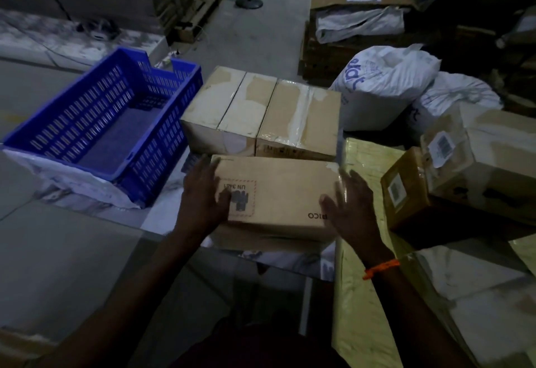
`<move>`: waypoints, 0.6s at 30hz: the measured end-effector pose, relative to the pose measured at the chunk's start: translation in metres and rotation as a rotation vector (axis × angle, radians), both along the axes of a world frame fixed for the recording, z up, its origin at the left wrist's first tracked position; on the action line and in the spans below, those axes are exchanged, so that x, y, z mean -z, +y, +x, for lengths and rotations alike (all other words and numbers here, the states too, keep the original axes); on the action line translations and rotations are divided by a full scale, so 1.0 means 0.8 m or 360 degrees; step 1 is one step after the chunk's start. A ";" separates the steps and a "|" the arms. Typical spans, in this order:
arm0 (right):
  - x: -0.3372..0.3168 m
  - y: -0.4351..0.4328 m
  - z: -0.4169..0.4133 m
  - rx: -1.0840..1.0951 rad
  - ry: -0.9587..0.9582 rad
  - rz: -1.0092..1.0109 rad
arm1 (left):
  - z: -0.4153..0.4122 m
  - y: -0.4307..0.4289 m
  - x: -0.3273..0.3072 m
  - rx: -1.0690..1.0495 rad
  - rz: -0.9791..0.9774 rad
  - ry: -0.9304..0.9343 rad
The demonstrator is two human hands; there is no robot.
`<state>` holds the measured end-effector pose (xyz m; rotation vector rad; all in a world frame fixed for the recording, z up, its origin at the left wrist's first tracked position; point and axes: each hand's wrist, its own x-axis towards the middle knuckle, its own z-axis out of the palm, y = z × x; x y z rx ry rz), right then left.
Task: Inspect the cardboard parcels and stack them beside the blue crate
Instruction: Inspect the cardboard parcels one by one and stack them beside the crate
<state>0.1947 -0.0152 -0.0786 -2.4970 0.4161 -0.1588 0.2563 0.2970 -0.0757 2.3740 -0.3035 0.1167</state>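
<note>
Parcel [275,190] between left hand [203,197], right hand [353,212], both flat-fingered; two parcels [232,106] behind; one crate [162,141]

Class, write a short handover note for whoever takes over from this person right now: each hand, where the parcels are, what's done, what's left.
Left hand: flat against the left end of the brown cardboard parcel with the printed warning label, thumb on top.
Right hand: fingers spread at its right end.
That parcel lies on another cardboard box, in front of two taped cardboard parcels beside the blue slotted plastic crate.
Done: those two sit beside the crate.
Left: the barcode-labelled cardboard parcels on the right.
</note>
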 end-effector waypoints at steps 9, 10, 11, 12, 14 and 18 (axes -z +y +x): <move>-0.022 -0.004 0.022 0.0198 0.0213 0.1277 | 0.019 0.025 -0.002 -0.0143 -0.0782 0.0754; -0.021 -0.004 0.017 0.0216 0.0204 0.1329 | 0.015 0.025 -0.006 -0.0176 -0.0889 0.0758; -0.020 -0.005 0.012 0.0229 0.0183 0.1376 | 0.011 0.028 -0.008 -0.0188 -0.1017 0.0761; -0.019 -0.005 0.007 0.0246 0.0139 0.1437 | 0.006 0.030 -0.012 -0.0192 -0.1120 0.0779; -0.019 -0.005 -0.004 0.0292 0.0017 0.1583 | -0.005 0.037 -0.015 -0.0230 -0.1288 0.0814; -0.015 0.006 -0.030 0.0458 -0.0051 0.1794 | -0.031 0.040 -0.007 -0.0503 -0.1595 0.0906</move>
